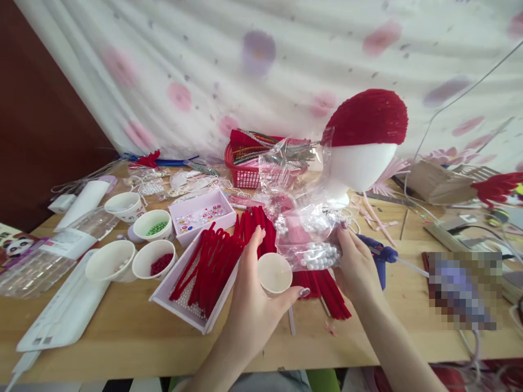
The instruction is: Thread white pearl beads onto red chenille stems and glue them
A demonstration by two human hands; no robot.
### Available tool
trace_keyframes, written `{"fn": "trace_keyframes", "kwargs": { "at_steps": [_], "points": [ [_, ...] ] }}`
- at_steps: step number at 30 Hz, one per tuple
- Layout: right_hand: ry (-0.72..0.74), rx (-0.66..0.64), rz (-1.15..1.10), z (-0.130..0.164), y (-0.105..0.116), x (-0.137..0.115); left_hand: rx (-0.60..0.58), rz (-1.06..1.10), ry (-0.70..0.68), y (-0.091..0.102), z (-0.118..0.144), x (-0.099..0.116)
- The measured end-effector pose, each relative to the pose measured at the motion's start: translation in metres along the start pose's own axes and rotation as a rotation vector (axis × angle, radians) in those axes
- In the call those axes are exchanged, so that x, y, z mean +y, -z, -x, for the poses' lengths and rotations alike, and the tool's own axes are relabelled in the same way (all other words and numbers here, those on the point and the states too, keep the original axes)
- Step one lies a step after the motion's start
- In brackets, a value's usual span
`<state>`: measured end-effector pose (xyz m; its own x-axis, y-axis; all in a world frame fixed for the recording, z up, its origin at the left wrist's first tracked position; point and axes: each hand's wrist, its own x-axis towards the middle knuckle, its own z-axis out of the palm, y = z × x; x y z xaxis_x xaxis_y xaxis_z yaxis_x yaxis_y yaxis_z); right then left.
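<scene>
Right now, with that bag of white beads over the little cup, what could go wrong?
1. The bag of white beads hangs beside the small paper cup, not right above it, so beads may miss, roll over the wooden table and drop off.
2. The left hand holds the cup in the air; a jolt may tip it.
3. The right hand pinches thin plastic that may slip.

You will find no legible text, brand, number or sign anywhere in view. The white label on the clear packet (67, 241) at the left of the table (122, 326) carries print, but it is too small and blurred to read. The panda-printed card (14, 246) beside it shows figures only, with no readable wording.
</scene>
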<state>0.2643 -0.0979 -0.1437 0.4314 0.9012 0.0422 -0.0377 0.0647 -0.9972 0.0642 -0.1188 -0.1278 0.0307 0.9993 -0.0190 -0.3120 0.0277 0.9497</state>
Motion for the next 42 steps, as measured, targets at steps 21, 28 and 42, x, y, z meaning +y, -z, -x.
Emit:
{"fn": "trace_keyframes", "kwargs": {
  "at_steps": [21, 28, 42],
  "points": [
    [0.59, -0.494, 0.97, 0.007, -0.044, -0.084, -0.247, -0.02, 0.034, 0.008, -0.008, -0.037],
    [0.574, -0.49, 0.925, -0.003, -0.04, -0.073, -0.153, -0.026, -0.025, 0.014, -0.022, -0.04],
    [0.257, -0.164, 0.082, -0.01, -0.032, -0.017, -0.034, -0.038, -0.046, 0.008, -0.023, -0.041]
  ]
}}
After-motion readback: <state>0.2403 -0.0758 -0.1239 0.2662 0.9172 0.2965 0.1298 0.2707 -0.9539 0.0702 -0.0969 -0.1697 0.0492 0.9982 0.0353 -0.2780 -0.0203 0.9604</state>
